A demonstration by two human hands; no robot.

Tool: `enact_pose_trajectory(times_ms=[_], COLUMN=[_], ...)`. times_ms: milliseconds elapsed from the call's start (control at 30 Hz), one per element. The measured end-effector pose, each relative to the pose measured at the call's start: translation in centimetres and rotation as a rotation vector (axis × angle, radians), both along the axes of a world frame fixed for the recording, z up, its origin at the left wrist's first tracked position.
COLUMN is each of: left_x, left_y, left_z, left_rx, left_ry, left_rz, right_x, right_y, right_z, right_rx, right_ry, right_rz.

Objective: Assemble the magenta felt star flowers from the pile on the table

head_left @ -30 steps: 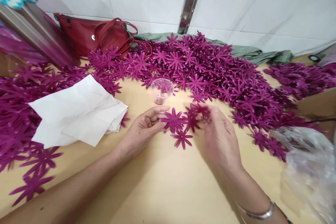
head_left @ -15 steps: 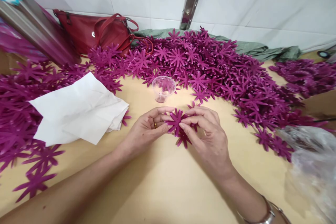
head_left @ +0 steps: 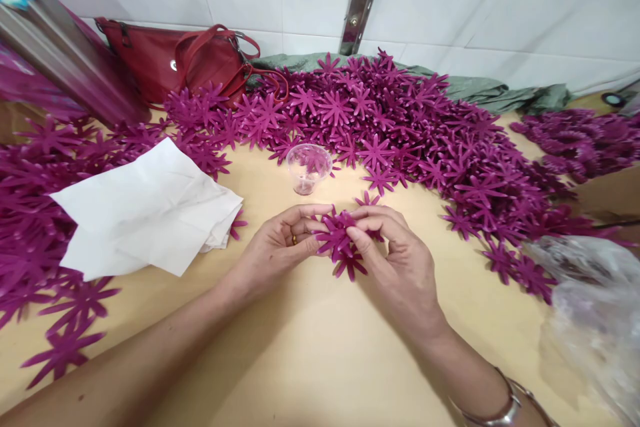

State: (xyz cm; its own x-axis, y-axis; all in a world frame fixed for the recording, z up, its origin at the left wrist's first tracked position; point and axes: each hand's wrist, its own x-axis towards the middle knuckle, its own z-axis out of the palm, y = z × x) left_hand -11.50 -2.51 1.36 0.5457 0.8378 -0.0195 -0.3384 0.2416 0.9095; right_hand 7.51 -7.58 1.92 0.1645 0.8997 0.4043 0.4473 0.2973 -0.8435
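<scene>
My left hand and my right hand meet over the middle of the tan table. Both pinch the same small bunch of purple flower-shaped cutouts, held just above the table top. Another purple cutout lies under them on the table. A small clear plastic cup stands a little beyond my hands. A wide heap of purple flower cutouts curves round behind the cup and off to the right.
A crumpled white sheet lies at left among more purple cutouts. A red handbag rests against the white tiled wall. A clear plastic bag sits at right. Green cloth lies behind the heap.
A second ago my right hand was reaching at cutouts to the right of my left hand. It has since come left and closed on the flower bunch, whose petals now look bunched.
</scene>
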Motion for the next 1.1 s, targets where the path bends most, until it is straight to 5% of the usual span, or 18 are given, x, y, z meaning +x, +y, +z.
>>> enact_pose_trajectory(times_ms=[167,300,567,1100], left_x=[-0.1,-0.1,0.5,0.5], left_y=[0.0,0.1,-0.2,-0.4], left_z=[-0.3,-0.5,-0.3,-0.2], left_rx=[-0.018,-0.018,-0.009,-0.004], left_ry=[0.037,0.060,-0.003,-0.018], left_rz=[0.039,0.091,0.080,0.008], right_x=[0.6,1.2,0.1,-0.1], right_y=[0.5,0.6,0.2,0.1], right_z=[0.1,0.2,-0.4,-0.7], right_rx=[-0.030,0.023,0.154,0.134], right_ry=[0.291,-0.021,-0.339,-0.206], right_rz=[-0.189,-0.222,-0.091,0.028])
